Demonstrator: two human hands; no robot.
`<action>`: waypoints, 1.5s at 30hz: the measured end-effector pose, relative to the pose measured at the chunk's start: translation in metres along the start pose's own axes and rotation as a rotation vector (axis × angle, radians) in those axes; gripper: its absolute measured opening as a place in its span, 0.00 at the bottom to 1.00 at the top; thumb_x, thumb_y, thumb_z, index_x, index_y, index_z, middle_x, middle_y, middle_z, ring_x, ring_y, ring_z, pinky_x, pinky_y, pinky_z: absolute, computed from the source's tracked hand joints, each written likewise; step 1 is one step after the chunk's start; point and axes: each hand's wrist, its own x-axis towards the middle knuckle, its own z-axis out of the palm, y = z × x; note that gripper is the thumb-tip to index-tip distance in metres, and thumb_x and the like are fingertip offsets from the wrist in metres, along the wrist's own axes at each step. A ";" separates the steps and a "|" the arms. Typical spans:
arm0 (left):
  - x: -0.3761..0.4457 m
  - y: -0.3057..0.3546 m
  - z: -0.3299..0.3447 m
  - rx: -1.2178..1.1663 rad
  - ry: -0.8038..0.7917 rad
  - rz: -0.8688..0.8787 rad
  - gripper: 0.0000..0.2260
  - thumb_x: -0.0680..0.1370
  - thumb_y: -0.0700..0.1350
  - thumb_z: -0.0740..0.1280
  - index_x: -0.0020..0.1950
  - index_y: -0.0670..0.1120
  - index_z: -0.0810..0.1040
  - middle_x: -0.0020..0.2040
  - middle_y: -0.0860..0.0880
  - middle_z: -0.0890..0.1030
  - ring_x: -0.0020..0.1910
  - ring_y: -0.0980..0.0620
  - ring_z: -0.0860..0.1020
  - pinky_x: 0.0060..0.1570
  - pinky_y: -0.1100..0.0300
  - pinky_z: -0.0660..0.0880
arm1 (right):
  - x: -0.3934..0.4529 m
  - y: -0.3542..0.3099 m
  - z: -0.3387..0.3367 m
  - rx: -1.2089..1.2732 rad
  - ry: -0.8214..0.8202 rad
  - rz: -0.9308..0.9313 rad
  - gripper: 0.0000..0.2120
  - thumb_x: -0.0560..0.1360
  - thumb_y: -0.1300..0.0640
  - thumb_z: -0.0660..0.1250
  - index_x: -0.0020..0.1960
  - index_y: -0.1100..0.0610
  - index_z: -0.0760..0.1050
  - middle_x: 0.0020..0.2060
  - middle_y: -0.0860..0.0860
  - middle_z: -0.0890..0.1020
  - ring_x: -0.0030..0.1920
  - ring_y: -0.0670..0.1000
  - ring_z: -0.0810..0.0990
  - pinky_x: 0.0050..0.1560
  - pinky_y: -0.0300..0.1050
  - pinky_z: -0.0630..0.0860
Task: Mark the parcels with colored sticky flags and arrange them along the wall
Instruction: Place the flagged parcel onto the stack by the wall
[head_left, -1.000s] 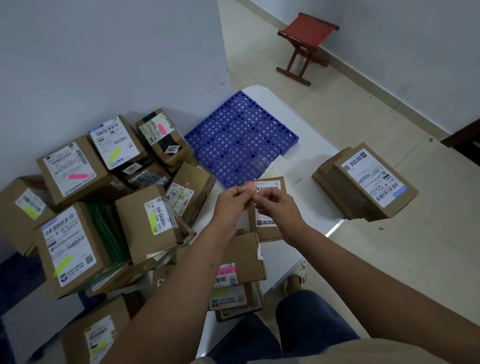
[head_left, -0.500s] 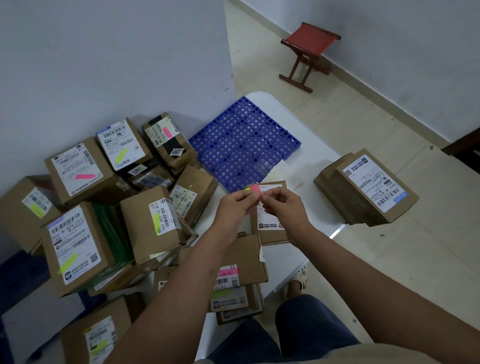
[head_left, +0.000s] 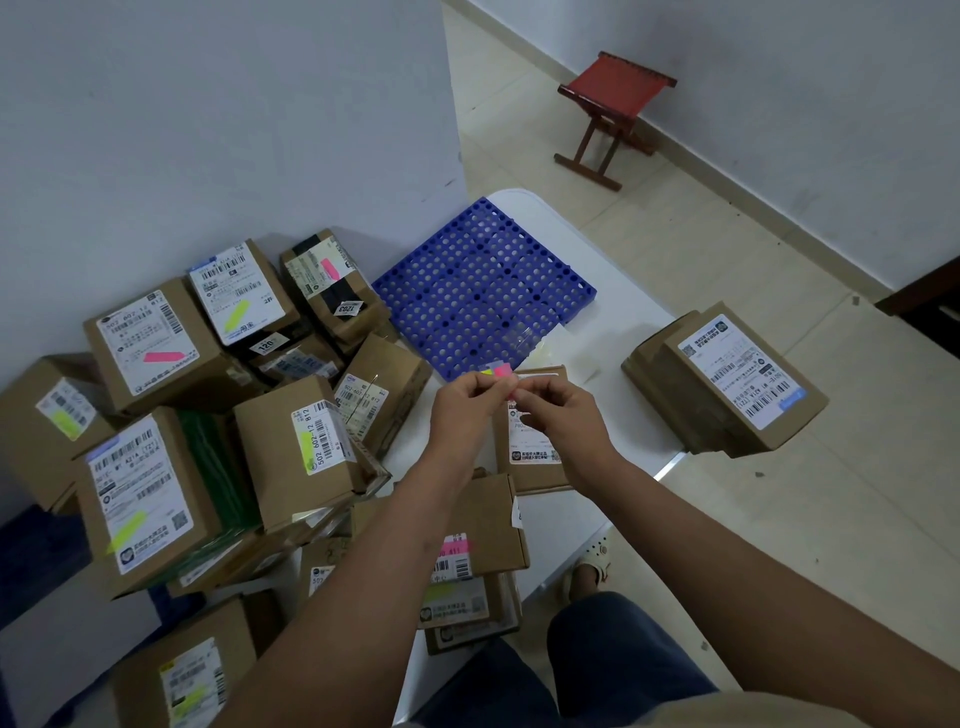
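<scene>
My left hand (head_left: 467, 410) pinches a small pad of sticky flags (head_left: 496, 371), pink and yellow at its top edge. My right hand (head_left: 563, 421) meets it from the right, fingertips pinching at a pink flag on the pad. Both hands hover over a flat brown parcel (head_left: 535, 457) with a white label on the white table (head_left: 613, 291). Several flagged parcels are heaped against the wall at left, among them one with a pink flag (head_left: 156, 343) and one with a yellow flag (head_left: 135, 499).
A blue perforated plastic grid (head_left: 478, 286) lies on the table behind my hands. A stack of flat parcels (head_left: 727, 384) sits at the table's right edge. More parcels (head_left: 483, 540) lie under my left forearm. A red folding stool (head_left: 615, 114) stands by the far wall.
My hands stayed together over the flat parcel, working the flag pad; the pink and yellow tips now show more clearly above my fingers. The camera view shifted slightly.
</scene>
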 end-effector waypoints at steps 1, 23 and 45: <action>0.000 0.001 0.000 -0.009 -0.001 -0.008 0.06 0.77 0.47 0.71 0.47 0.44 0.83 0.45 0.48 0.85 0.49 0.52 0.81 0.57 0.55 0.77 | 0.000 -0.001 0.000 -0.011 -0.009 0.002 0.07 0.77 0.60 0.69 0.53 0.62 0.80 0.43 0.54 0.83 0.42 0.44 0.81 0.43 0.35 0.76; 0.005 -0.001 -0.018 0.134 0.106 -0.010 0.05 0.76 0.49 0.72 0.41 0.53 0.86 0.38 0.58 0.84 0.44 0.59 0.80 0.53 0.56 0.76 | 0.018 0.039 -0.048 -0.239 0.105 0.221 0.11 0.76 0.53 0.71 0.48 0.62 0.79 0.45 0.55 0.84 0.45 0.54 0.84 0.41 0.42 0.82; -0.002 -0.006 -0.038 0.112 0.154 -0.055 0.05 0.77 0.48 0.71 0.45 0.49 0.84 0.38 0.53 0.81 0.38 0.60 0.77 0.46 0.64 0.74 | 0.054 0.064 -0.028 -1.233 -0.073 0.152 0.13 0.77 0.45 0.67 0.53 0.54 0.74 0.53 0.52 0.82 0.47 0.54 0.83 0.45 0.48 0.82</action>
